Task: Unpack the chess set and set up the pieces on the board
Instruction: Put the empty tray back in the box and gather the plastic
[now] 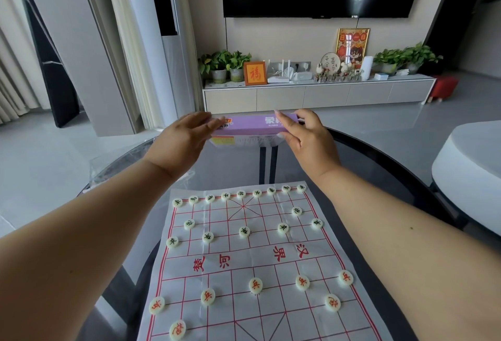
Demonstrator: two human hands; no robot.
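Observation:
A white paper chess board [252, 256] with red lines lies on the dark round glass table [379, 156]. Round cream pieces stand on it: black-lettered ones [244, 231] in the far rows, red-lettered ones [255, 285] in the near rows. A purple chess box [252, 126] sits at the table's far edge. My left hand [181, 140] touches the box's left end with fingers extended. My right hand [303, 134] holds the box's right end, thumb on the near side and fingers over the top.
A white round seat [471, 161] stands at the right beside the table. Clear plastic wrap [108, 167] lies at the table's left edge. Beyond are a low TV cabinet [317, 93] with plants and ornaments, and grey floor.

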